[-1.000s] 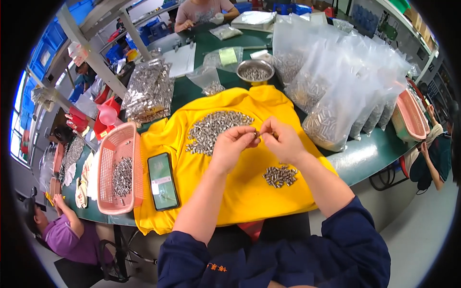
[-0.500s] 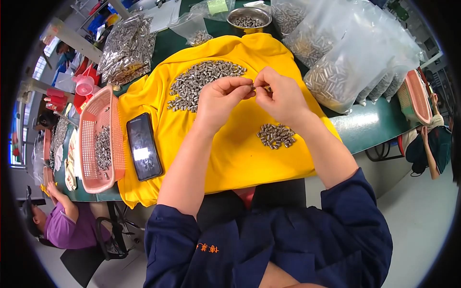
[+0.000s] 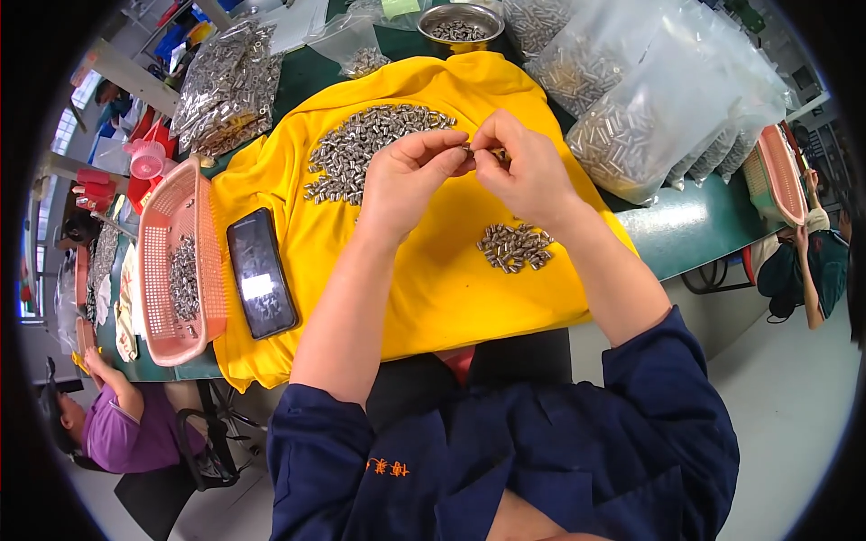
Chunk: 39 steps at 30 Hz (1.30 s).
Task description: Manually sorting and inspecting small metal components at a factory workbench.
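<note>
My left hand (image 3: pixel 410 180) and my right hand (image 3: pixel 523 171) meet over the yellow cloth (image 3: pixel 433 298), thumb and forefinger of each pinched together. Between the fingertips is a small metal piece (image 3: pixel 469 150), mostly covered, so its exact shape cannot be made out. A large pile of small silvery metal cylinders (image 3: pixel 347 149) spreads on the cloth beyond and left of my left hand. Below my right hand, nearer to me, lies a smaller pile of similar metal cylinders (image 3: pixel 512 246).
A phone (image 3: pixel 262 273) lies left on the cloth, beside a pink basket (image 3: pixel 149 298) of metal parts. Clear bags of parts (image 3: pixel 622 135) crowd the right, another bag (image 3: pixel 225 90) stands far left. A steel bowl (image 3: pixel 460 29) sits at the back. Other people (image 3: pixel 135 424) sit on both sides.
The whole view has shifted slightly, with things on the table appearing a little higher and further left. Both hands keep their pinch together at nearly the same place over the cloth.
</note>
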{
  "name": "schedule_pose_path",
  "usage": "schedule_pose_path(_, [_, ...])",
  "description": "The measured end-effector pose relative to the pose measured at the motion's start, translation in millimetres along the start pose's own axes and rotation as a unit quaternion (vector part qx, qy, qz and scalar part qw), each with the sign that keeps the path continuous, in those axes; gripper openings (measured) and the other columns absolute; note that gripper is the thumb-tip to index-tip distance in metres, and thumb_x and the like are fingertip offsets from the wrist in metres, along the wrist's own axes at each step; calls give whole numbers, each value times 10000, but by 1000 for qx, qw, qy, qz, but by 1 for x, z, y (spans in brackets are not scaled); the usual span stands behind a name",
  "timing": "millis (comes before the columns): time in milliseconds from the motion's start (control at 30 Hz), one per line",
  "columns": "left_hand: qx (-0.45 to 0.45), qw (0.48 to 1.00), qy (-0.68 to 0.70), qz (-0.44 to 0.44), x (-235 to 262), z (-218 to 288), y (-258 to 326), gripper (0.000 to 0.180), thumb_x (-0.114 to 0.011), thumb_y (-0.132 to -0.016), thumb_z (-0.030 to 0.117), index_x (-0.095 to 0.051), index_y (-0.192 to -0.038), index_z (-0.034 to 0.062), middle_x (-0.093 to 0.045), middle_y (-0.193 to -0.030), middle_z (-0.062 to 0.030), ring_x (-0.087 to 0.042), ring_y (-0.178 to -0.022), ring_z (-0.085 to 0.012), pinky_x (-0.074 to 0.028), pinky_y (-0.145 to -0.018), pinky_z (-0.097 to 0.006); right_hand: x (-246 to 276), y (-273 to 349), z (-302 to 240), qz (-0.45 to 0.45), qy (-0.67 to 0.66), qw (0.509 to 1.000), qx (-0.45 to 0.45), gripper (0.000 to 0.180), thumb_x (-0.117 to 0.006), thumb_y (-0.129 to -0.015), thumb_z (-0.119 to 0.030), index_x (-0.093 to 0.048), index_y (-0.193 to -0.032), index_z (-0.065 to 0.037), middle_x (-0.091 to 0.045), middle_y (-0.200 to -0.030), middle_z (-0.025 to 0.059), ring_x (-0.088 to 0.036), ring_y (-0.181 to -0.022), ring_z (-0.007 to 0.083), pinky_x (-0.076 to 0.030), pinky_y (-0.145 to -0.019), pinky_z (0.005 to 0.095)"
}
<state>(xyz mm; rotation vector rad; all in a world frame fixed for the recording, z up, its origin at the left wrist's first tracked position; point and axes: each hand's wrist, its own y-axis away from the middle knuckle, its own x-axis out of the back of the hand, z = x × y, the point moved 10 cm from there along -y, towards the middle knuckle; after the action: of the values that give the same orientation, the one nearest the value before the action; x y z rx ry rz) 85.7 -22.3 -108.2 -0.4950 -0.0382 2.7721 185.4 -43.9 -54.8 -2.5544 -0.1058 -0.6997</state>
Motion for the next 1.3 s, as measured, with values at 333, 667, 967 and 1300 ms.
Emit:
schedule_pose_path(333, [15, 992, -120, 36, 13, 4, 1, 158, -565, -753, 8, -582, -908, -18, -605, -841, -73, -579, -736, -122, -463, -693, -218, 5, 3, -11, 13, 36, 998, 51, 89, -526, -685, -63, -470, -750, -41, -530, -638, 104, -522, -571, 268, -409, -511, 318])
schedule_pose_path(667, [2, 1000, -16, -6, 3, 5, 1, 144, -545, -748, -47, -572, -887, -23, -601, -819, -87, -587, -760, -155, -476, -718, -247, 7, 1, -5, -13, -36, 999, -8, 99, -456, -704, -72, -440, -790, -26, -515, -658, 125, -518, -619, 268, -407, -559, 320])
schedule_pose_path(967, [-13, 997, -81, -9, -1, 8, 3, 114, -562, -742, -33, -589, -852, -19, -609, -792, -66, -583, -738, -116, -464, -684, -207, 3, 2, -7, -36, 36, 999, -13, 91, -477, -686, -63, -437, -764, -39, -512, -608, 118, -514, -571, 293, -403, -520, 348])
schedule_pose_path(1300, [-36, 991, -129, -9, -2, 14, 5, 112, -570, -740, -27, -592, -849, -21, -614, -795, -62, -583, -729, -103, -460, -662, -195, 2, 4, -16, 3, 50, 997, 50, 96, -480, -678, -40, -426, -756, -49, -501, -588, 121, -509, -556, 311, -391, -495, 375])
